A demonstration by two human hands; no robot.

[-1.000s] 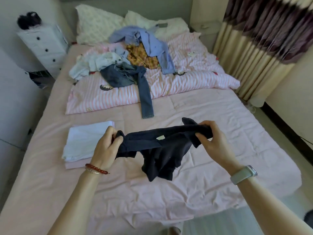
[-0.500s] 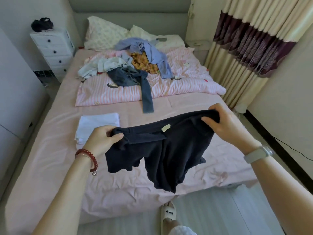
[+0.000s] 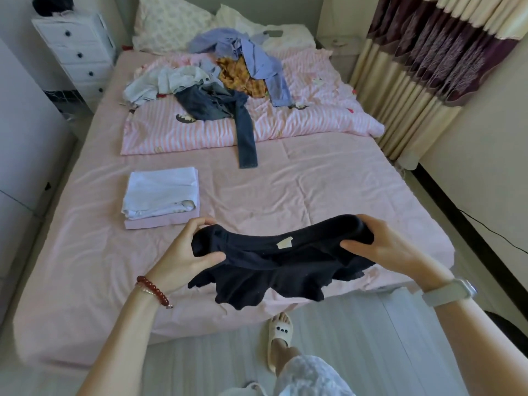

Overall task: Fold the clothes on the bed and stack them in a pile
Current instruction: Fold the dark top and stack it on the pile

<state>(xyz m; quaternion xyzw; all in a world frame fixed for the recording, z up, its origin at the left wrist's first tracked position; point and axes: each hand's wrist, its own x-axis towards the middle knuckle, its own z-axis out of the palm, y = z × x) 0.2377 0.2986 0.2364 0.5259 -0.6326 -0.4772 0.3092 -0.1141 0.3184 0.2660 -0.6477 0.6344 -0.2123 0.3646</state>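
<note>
Both hands, the left hand (image 3: 188, 254) and the right hand (image 3: 383, 247), gripped the ends of the black top (image 3: 274, 270), which hung sideways between them over the bed's (image 3: 328, 195) near edge, with the pile (image 3: 161, 192) closer to the left hand.

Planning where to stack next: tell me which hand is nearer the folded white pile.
Left. The left hand is just below-right of the folded white pile; the right hand is farther right.

Black garment (image 3: 280, 267): its kind cannot be told, bunched.
Curtain (image 3: 445, 50): cut off at 1 o'clock.
Label (image 3: 284, 243): print too small.
</note>
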